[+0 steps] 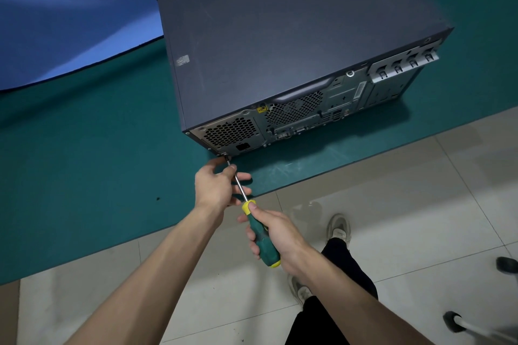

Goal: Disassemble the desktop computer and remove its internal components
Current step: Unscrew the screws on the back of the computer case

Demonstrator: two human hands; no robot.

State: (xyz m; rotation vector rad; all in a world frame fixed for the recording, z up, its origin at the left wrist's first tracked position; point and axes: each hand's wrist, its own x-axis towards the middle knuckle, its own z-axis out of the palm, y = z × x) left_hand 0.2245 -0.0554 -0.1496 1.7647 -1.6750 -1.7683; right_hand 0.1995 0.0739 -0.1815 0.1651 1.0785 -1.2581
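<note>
A dark grey desktop computer case [280, 45] lies on its side on a green mat, its rear panel with vents and ports facing me. My right hand [277, 238] grips the green-and-yellow handle of a screwdriver [260, 235]. The metal shaft runs up and left, and its tip sits on a screw [224, 154] at the lower left corner of the rear panel, beside the power supply grille [231, 133]. My left hand [217, 186] pinches the shaft between thumb and fingertips close to the tip.
The green mat [84, 162] covers the table, whose front edge runs diagonally just below my hands. A blue sheet [56, 8] lies at the far left. Below are pale floor tiles, my shoes [339, 228] and chair casters [454, 322] at the right.
</note>
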